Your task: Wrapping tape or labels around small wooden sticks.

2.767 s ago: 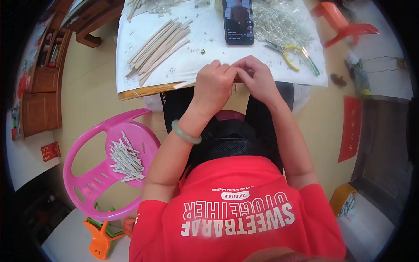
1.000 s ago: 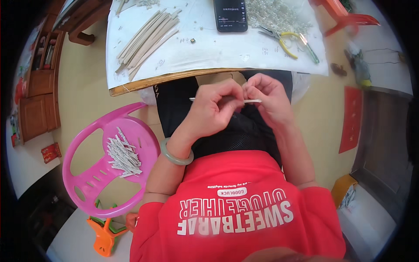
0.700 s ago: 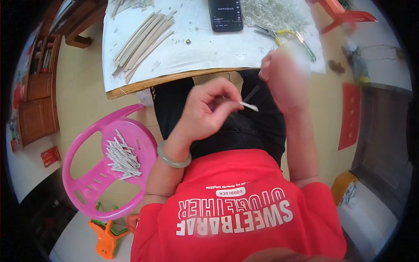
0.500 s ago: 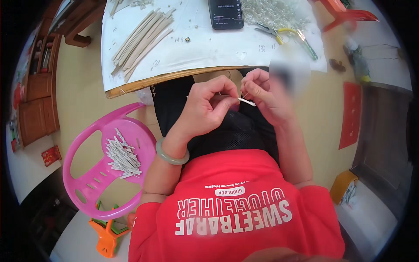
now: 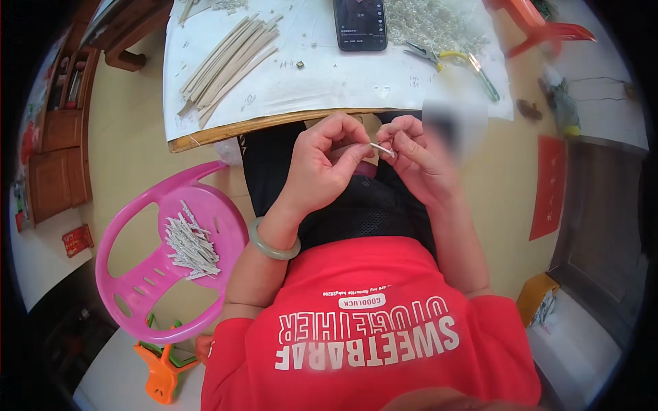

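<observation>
Over my lap, just off the table's near edge, my left hand (image 5: 325,164) pinches a thin white strip (image 5: 382,148) between thumb and forefinger. The strip sticks out to the right and slants slightly down. At its far end my right hand (image 5: 423,161) is closed, thumb against fingers. Whatever lies in that pinch is too small and too hidden to make out. A pale green bangle (image 5: 273,240) circles my left wrist.
On the white-covered table (image 5: 301,92) lie a bundle of cream strips (image 5: 229,65), a phone (image 5: 360,27), clear beads (image 5: 432,27), yellow-handled pliers (image 5: 449,56) and a green-handled tool (image 5: 485,81). Short white strips (image 5: 190,245) lie on the pink chair (image 5: 113,240) at left.
My right hand has shifted slightly left, closer to my left hand. The white strip between them now tilts down more steeply. The view has shifted slightly.
</observation>
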Demonstrator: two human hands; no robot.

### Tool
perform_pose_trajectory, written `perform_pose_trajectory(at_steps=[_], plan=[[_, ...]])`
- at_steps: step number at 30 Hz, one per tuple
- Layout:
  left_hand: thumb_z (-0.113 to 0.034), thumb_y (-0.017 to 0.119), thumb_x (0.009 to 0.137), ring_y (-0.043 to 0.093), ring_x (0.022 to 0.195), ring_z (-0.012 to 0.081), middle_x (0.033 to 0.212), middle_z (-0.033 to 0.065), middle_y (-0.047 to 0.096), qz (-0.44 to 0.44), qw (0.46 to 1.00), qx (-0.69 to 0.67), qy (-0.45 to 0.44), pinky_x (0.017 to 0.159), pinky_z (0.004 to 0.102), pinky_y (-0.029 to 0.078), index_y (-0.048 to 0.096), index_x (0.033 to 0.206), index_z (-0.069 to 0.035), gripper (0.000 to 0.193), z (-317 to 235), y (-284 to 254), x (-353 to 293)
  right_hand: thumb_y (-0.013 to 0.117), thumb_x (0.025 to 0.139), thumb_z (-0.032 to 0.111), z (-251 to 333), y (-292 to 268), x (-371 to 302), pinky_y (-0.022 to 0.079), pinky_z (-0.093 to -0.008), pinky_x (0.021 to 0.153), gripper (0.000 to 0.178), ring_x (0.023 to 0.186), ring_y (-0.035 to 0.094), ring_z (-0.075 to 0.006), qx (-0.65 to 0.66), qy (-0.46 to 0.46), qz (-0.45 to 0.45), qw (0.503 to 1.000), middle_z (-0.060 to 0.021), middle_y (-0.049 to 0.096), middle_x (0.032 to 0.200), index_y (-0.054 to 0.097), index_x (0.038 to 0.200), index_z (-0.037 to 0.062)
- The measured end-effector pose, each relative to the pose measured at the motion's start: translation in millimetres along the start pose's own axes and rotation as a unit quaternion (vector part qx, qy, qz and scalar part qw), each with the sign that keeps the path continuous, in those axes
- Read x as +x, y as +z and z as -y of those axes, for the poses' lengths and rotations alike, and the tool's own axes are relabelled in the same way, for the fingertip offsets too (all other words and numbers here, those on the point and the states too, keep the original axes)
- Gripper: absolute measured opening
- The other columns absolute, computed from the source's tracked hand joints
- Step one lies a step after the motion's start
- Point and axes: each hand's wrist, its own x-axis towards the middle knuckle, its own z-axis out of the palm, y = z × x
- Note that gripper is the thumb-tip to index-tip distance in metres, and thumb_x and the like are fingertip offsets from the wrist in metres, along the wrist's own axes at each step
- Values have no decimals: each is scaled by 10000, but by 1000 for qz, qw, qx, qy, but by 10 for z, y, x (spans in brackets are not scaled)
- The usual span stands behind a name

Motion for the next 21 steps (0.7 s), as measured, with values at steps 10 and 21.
perform_pose_trajectory(at_steps=[10, 21], plan=[[105, 577, 822, 552, 646, 69, 742, 19, 608, -4, 999, -36, -1, 597, 169, 436, 586, 863, -22, 134, 31, 45, -3, 583, 966, 87, -148, -73, 11, 476, -254, 783, 65, 840, 582, -146, -53, -14, -11, 998, -96, 622, 919, 590, 1003, 35], [118, 591, 800, 539, 667, 63, 778, 14, 619, 110, 991, 73, 0, 617, 162, 422, 595, 887, -34, 176, -125, 12, -6, 613, 932, 42, 314, -53, 141, 433, -209, 678, 50, 722, 538, -99, -94, -152, -36, 983, -73, 629, 920, 616, 975, 16]])
